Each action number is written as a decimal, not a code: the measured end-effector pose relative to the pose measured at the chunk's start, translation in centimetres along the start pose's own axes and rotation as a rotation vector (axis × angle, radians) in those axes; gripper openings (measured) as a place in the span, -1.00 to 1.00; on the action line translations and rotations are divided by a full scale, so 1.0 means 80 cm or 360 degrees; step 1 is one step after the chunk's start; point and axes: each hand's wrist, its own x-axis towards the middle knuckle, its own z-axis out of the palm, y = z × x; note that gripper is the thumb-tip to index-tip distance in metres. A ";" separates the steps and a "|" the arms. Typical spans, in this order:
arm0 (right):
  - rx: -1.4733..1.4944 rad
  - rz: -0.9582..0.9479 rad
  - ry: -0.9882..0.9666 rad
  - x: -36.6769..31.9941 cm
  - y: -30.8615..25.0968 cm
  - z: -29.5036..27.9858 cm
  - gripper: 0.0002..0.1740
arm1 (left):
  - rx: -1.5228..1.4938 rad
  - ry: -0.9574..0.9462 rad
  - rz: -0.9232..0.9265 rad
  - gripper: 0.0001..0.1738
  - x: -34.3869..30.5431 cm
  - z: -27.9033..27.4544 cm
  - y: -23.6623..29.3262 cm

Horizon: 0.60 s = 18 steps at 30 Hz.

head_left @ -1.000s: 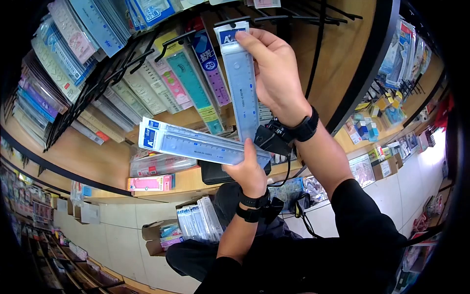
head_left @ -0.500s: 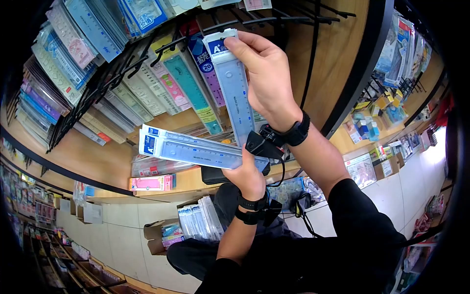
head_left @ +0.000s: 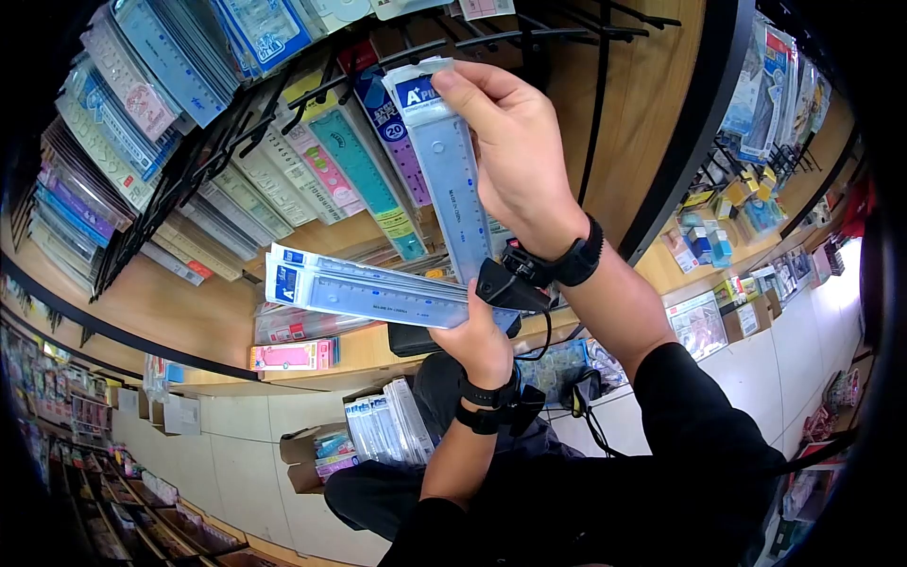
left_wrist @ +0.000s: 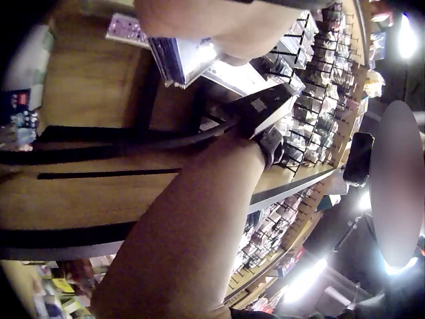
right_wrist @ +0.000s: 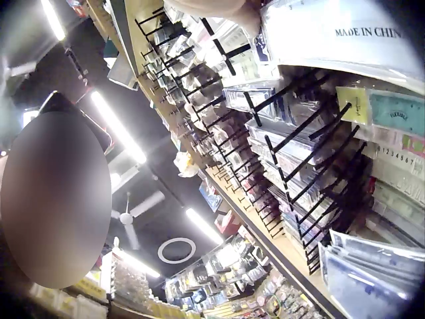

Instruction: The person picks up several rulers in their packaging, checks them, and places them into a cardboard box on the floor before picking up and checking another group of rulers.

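In the head view my right hand (head_left: pixel 521 156) pinches a clear-blue packaged ruler (head_left: pixel 449 180) by its blue and white header, thumb on the front. The ruler hangs nearly upright, its header close by a black display hook (head_left: pixel 416 49). Lower down, my left hand (head_left: pixel 480 348) grips a fanned stack of similar packaged rulers (head_left: pixel 368 288), thumb across the top and headers pointing left. The hanging ruler's lower end reaches down to this stack, partly hidden by the right wrist's camera. "MADE IN CHINA" shows large on the held ruler (right_wrist: pixel 339 33) in the right wrist view.
Black hooks carry other rulers, among them a teal one (head_left: pixel 364 175) and a purple one (head_left: pixel 406 156). A pink package (head_left: pixel 293 355) lies on the wooden shelf's edge. On the floor stands a cardboard box (head_left: pixel 300 454) with more packages. A dark upright post (head_left: pixel 699 132) borders the shelf on the right.
My right hand has shifted slightly left and down with the ruler, whose header now leans further left. The left hand still holds the stack in nearly the same place.
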 end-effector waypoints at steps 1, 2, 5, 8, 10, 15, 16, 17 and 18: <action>-0.0010 0.0029 -0.0034 -0.001 -0.004 0.000 -0.77 | 0.0001 0.0001 0.0000 -0.59 0.000 0.000 0.000; -0.0020 0.0058 -0.0067 -0.002 -0.007 0.001 -0.78 | -0.0017 -0.0003 -0.0015 -0.59 0.000 0.000 0.001; 0.0100 0.0126 -0.0119 -0.004 -0.012 0.001 -0.80 | -0.0008 -0.0010 -0.0037 -0.60 -0.005 0.004 0.012; 0.0182 0.0175 -0.0142 -0.005 -0.014 0.001 -0.80 | -0.0008 -0.0010 -0.0043 -0.60 -0.008 0.008 0.017; 0.0179 0.0170 -0.0123 -0.002 -0.011 0.000 -0.80 | -0.0035 -0.0005 -0.0044 -0.59 -0.008 0.007 0.017; 0.0180 0.0150 -0.0089 -0.001 -0.012 -0.001 -0.79 | -0.0031 -0.0011 -0.0014 -0.57 -0.006 0.007 0.012; 0.0158 0.0132 -0.0065 0.000 -0.011 -0.002 -0.78 | -0.0033 -0.0012 -0.0014 -0.57 -0.006 0.007 0.012; 0.0137 0.0113 -0.0040 0.000 -0.011 -0.002 -0.76 | 0.0015 -0.0012 0.0006 -0.57 -0.007 0.008 0.013; 0.0135 0.0112 -0.0040 -0.001 -0.013 -0.002 -0.76 | 0.0064 -0.0012 0.0025 -0.57 -0.007 0.008 0.013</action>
